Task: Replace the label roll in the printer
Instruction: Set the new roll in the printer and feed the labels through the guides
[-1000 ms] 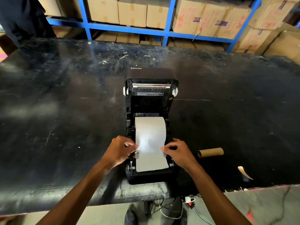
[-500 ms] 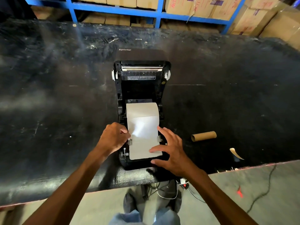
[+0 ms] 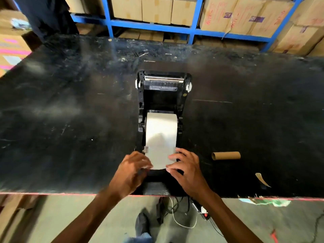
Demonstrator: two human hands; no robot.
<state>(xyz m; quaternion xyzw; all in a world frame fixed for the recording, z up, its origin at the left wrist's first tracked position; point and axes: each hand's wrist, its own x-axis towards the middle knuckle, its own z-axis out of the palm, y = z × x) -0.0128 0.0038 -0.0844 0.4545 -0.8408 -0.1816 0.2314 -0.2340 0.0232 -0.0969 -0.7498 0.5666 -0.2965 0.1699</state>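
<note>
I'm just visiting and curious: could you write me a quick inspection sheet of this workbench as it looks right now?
Surface: black table, scratched and dusty.
Job's things: printer with lid open; white label roll seated inside, its paper pulled forward.
Clutter: empty cardboard core right of the printer; paper scrap near the table's front edge.
Hands: left hand and right hand at the paper's front corners; left is blurred.
Cables: white cable and power strip on the floor.
Surroundings: blue shelving stacked with cardboard boxes.
</note>
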